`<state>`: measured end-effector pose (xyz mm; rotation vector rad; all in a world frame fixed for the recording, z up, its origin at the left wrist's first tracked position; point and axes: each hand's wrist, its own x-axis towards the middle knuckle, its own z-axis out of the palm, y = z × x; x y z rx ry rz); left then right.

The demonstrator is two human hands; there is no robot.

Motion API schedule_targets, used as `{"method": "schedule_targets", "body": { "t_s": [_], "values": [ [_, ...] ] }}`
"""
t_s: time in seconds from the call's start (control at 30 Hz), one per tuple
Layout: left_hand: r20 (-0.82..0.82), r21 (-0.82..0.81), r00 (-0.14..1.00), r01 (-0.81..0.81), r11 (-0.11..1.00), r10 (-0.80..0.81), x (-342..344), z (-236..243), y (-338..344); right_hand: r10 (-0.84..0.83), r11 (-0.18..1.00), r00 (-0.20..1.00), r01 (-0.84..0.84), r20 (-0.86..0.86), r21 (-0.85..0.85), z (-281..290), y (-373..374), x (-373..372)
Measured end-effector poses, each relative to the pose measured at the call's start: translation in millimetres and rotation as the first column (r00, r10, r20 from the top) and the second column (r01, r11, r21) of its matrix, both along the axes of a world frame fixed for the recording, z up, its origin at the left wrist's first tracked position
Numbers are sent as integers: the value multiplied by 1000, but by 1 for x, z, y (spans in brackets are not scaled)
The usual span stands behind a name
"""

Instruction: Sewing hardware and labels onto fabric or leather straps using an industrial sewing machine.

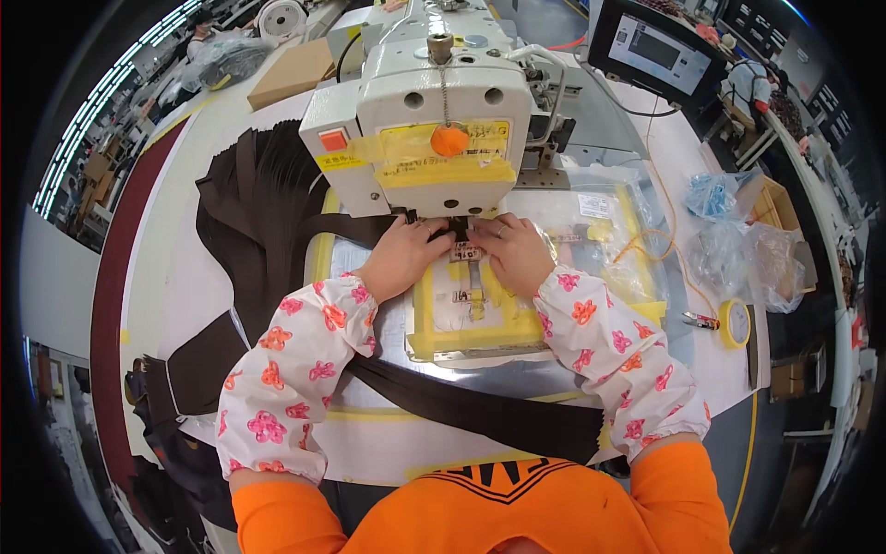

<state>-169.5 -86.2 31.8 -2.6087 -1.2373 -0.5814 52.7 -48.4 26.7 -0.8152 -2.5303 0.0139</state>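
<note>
At the white sewing machine [434, 166], my left hand [401, 254] has its fingers bent on a dark brown fabric piece [360, 226] under the machine head. My right hand [508, 249] is opposite, fingertips curled at the dark material by the needle area, partly hidden by the head. Between my hands is a taped template plate [484, 323] with yellow tape edges. A fanned stack of dark brown strips [245, 185] lies to the left, and a long dark strip [480, 420] crosses in front of me, below both hands.
A screen [655, 55] stands at back right. On the right are plastic bags [724, 258], a tape roll [734, 323] and snips [699, 319]. A cardboard piece [291, 74] lies at back left. Dark fabric pieces [198, 365] hang at front left. Another person [752, 88] is at back right.
</note>
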Motion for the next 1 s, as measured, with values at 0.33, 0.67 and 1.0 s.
{"method": "schedule_targets", "body": {
  "t_s": [0.33, 0.67, 1.0],
  "values": [
    [-2, -19, 980, 199, 980, -199, -2, 4, 0, 54, 998, 998, -54, -21, -16, 0, -10, 3],
    [29, 27, 986, 162, 986, -163, 2, 6, 0, 4, 993, 994, -17, 109, 116, 6, -9, -2],
    [144, 39, 989, 34, 999, -39, 0, 3, 2, -9, 992, 996, -2, 88, 123, -1, 10, -1]
  ]
}}
